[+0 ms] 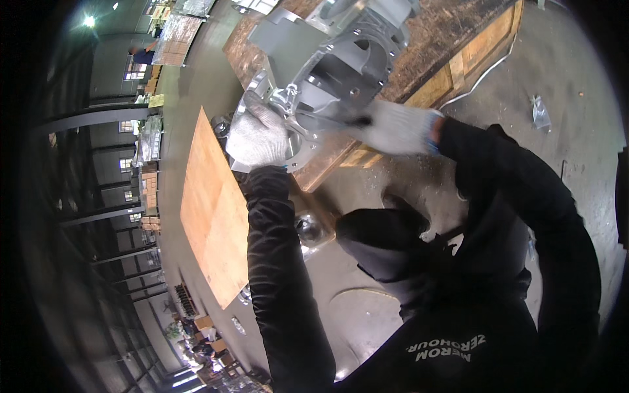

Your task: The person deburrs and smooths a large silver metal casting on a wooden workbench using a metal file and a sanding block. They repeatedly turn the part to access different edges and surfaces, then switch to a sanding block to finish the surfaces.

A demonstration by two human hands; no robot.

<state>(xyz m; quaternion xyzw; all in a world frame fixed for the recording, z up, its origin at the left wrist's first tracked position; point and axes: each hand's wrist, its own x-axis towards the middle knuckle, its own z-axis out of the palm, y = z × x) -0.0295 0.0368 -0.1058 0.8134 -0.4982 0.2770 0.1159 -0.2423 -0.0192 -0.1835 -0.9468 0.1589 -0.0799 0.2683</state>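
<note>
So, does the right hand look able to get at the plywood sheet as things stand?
Probably not directly: in this view the left hand and forearm lie between the right hand and the plywood sheet. The right hand is also close to the metal casting, blurred, so its grip is unclear.

plywd sheet [213, 216]; plastic scrap [540, 114] on flr [580, 164]
</note>
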